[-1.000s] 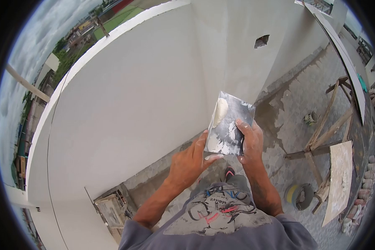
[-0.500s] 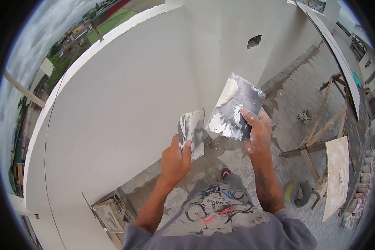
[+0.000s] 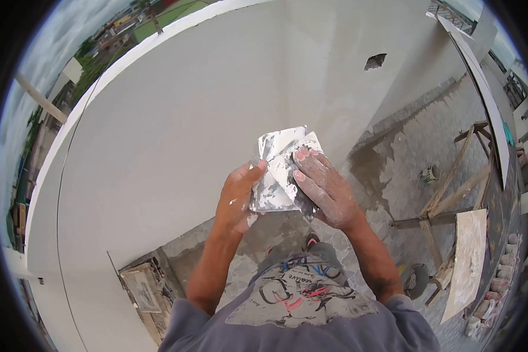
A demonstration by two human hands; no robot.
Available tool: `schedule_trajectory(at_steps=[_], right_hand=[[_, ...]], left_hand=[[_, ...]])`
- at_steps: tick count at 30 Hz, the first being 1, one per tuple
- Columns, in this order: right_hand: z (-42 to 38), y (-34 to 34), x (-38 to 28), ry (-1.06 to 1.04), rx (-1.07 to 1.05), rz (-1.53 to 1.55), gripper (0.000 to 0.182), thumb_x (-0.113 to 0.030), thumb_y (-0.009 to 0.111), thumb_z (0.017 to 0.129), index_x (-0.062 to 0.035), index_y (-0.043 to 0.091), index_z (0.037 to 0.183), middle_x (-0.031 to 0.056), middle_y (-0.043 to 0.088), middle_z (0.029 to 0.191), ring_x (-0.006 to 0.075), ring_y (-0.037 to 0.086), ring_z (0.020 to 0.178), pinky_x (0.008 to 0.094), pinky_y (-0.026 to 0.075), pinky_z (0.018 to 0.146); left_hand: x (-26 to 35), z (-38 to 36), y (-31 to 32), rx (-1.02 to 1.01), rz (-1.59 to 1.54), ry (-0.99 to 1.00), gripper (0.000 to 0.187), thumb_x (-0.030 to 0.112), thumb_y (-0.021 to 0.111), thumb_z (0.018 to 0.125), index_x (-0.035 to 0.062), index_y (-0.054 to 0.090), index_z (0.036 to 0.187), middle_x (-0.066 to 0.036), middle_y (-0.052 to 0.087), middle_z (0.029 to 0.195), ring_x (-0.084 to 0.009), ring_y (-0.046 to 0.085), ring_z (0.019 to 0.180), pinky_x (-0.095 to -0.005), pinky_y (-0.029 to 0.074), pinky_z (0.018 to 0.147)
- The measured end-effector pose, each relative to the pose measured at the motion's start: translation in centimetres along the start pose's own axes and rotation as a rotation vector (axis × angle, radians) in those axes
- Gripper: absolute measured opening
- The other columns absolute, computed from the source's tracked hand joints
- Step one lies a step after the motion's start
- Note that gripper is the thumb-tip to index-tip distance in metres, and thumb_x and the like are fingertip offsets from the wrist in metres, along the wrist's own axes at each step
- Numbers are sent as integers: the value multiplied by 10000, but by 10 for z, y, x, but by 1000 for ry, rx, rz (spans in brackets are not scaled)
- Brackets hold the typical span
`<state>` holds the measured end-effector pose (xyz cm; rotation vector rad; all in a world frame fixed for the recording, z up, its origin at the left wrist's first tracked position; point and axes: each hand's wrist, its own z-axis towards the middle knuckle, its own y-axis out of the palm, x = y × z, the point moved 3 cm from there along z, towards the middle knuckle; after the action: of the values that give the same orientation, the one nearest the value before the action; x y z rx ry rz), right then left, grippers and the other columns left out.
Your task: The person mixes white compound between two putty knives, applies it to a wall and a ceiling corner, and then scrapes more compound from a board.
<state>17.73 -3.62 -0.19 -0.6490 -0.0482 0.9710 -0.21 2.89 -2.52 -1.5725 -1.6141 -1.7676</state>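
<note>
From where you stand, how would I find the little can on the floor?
Look past your right hand to the wooden stand on the floor. The little can sits beside its slanting leg, on the side toward the wall. It's pale with dark patches, and looks much smaller than the round grey tub.

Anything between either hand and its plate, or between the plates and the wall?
Nothing visible. The left hand holds the left plate; the right hand holds the right plate, overlapping it. No obstacle shows towards the wall; the trestle stands off right.
</note>
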Motion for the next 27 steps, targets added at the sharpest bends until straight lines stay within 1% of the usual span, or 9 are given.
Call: schedule_trajectory(at_steps=[6,9,11,13,15,18,21,24,27], right_hand=[[-41,3,29,90,-30,-62,713,130,661,637,-14,536,1324,224,505,1407,387,500,1300,522,402,1104],[-57,-5,44,260,-57,-145,552,109,646,756,3,563,1291,207,601,1273,322,613,1150,408,472,1023],[-66,-9,41,606,98,-1,387,43,612,868,15,588,1253,151,642,1148,226,616,1012,327,476,925],[-69,-13,35,776,305,177,272,-29,576,952,25,608,1218,95,656,1049,147,588,914,267,462,843],[-57,-14,30,740,560,376,240,-108,538,1008,32,623,1184,39,644,974,85,529,858,227,432,776],[-44,-16,24,711,683,556,229,-92,549,998,38,626,1170,61,652,1054,107,560,920,260,458,819],[-43,-15,11,630,611,360,220,-74,564,987,37,620,1169,145,649,1163,190,601,1054,346,471,920],[-5,-14,-2,187,456,268,263,-46,602,938,17,605,1193,237,590,1288,310,579,1203,459,437,1025],[5,-6,-8,-48,206,190,362,-42,631,872,-21,592,1231,273,531,1360,382,543,1264,532,405,1070]], left_hand=[[6,2,-2,89,15,44,326,214,541,998,-69,557,1158,-75,680,867,-81,640,572,-210,485,407],[20,-1,7,101,-37,70,338,219,548,994,-75,557,1159,-86,688,894,-85,656,597,-202,499,422],[22,1,9,158,-46,87,344,223,556,989,-76,557,1160,-93,692,911,-88,665,610,-197,506,431],[19,2,1,69,-24,66,347,231,568,981,-72,562,1150,-90,691,897,-92,661,595,-201,499,415],[12,7,-3,55,-26,38,350,241,580,973,-69,567,1136,-92,685,853,-95,643,549,-198,477,378],[-3,9,0,144,-88,-8,345,249,595,965,-62,576,1111,-99,676,778,-100,610,470,-190,432,314],[-16,10,6,172,-196,-60,317,239,599,964,-51,583,1091,-97,676,776,-106,611,468,-187,420,303],[-29,12,0,54,-229,-108,327,272,608,960,-29,590,1087,-53,685,805,-77,652,554,-192,445,340],[-24,8,15,133,-259,-82,322,274,602,968,-31,592,1071,-58,684,800,-80,636,525,-194,443,337]])
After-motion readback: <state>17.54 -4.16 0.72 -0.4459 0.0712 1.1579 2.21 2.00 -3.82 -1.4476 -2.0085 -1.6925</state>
